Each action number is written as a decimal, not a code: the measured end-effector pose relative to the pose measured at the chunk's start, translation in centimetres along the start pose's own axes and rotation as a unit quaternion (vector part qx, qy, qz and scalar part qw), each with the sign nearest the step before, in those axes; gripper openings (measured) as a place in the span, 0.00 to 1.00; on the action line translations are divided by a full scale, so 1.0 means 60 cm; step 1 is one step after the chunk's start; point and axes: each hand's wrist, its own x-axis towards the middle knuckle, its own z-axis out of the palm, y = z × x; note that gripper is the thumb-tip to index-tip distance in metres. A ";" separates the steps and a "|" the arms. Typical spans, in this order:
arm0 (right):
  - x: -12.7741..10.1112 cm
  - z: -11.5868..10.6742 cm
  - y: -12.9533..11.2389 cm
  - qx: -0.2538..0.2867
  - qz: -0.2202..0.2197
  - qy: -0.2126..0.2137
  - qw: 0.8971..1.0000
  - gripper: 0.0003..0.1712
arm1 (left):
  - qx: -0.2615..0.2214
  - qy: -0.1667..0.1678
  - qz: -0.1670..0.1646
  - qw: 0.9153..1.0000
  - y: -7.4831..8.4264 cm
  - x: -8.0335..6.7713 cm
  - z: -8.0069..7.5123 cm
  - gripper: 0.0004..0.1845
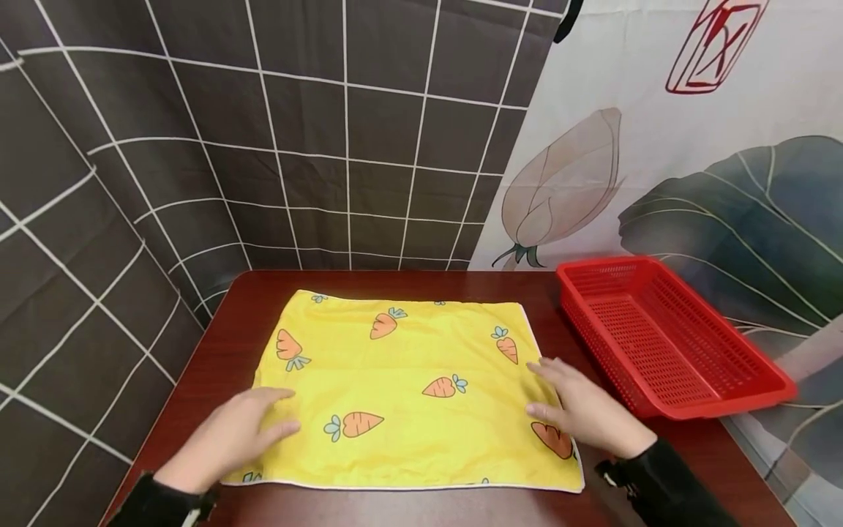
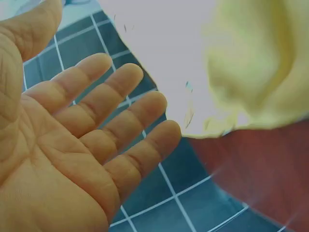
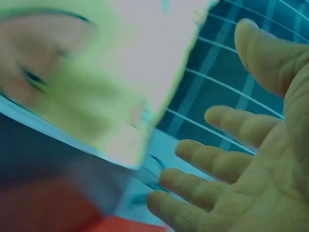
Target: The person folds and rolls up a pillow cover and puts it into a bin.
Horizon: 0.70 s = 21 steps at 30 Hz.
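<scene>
A yellow cloth (image 1: 408,432) printed with orange carrots lies spread out on the dark red table, with white edging along its front and right sides and slight wrinkles near the front. Over its left edge is my left hand (image 1: 230,435), fingers extended and thumb apart. My right hand (image 1: 586,406) hovers by the cloth's right edge, its fingers reaching inward over the fabric. Both palms show bare in the wrist views, the left fingers (image 2: 130,116) and right fingers (image 3: 207,159) loosely straight with nothing held.
To the right, a red perforated plastic basket (image 1: 724,406) sits on the table (image 1: 408,282). Behind stands a dark wall covering (image 1: 382,121) with a white grid, meeting a pale hanging (image 1: 593,73) painted with a lotus bud and leaf.
</scene>
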 end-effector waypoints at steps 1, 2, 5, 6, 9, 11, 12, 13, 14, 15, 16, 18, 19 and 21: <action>-0.004 0.014 0.003 0.006 0.007 -0.021 1.000 0.42 | 0.001 -0.004 0.001 1.000 0.002 -0.008 0.011 0.28; -0.009 0.026 0.005 0.012 0.015 -0.042 0.999 0.42 | 0.002 -0.008 0.001 1.000 0.004 -0.015 0.020 0.27; -0.022 0.052 0.013 0.025 0.026 -0.085 0.996 0.42 | 0.005 -0.015 0.000 1.000 0.004 -0.036 0.046 0.24; -0.026 0.057 0.016 0.027 0.024 -0.092 0.995 0.42 | 0.006 -0.015 0.000 1.000 0.002 -0.041 0.053 0.24; -0.034 0.067 0.020 0.018 0.019 -0.096 0.995 0.41 | 0.008 -0.011 0.001 1.000 -0.003 -0.056 0.071 0.23; -0.038 0.070 0.022 0.005 0.014 -0.092 0.996 0.41 | 0.011 -0.010 -0.007 1.000 -0.007 -0.064 0.079 0.22; -0.040 0.071 0.023 -0.001 0.012 -0.090 0.996 0.41 | 0.013 -0.012 -0.012 1.000 -0.009 -0.068 0.083 0.22; -0.043 0.072 0.024 -0.006 0.012 -0.089 0.996 0.41 | 0.016 -0.013 -0.015 1.000 -0.011 -0.071 0.085 0.22; -0.045 0.073 0.026 -0.011 0.011 -0.088 0.996 0.41 | 0.017 -0.017 -0.019 1.000 -0.012 -0.073 0.087 0.22; -0.048 0.074 0.027 -0.015 0.010 -0.087 0.996 0.41 | 0.021 -0.021 -0.024 0.999 -0.014 -0.075 0.089 0.22; -0.051 0.076 0.028 -0.020 0.009 -0.085 0.996 0.40 | 0.021 -0.030 -0.031 0.999 -0.015 -0.076 0.089 0.22; -0.056 0.078 0.031 -0.026 0.007 -0.078 0.997 0.39 | 0.021 -0.045 -0.035 0.998 -0.019 -0.076 0.089 0.22; -0.059 0.080 0.032 -0.032 0.001 -0.073 0.997 0.38 | 0.022 -0.052 -0.038 0.998 -0.021 -0.076 0.088 0.22; -0.063 0.082 0.035 -0.046 -0.014 -0.059 0.997 0.36 | 0.027 -0.062 -0.041 0.997 -0.027 -0.076 0.087 0.20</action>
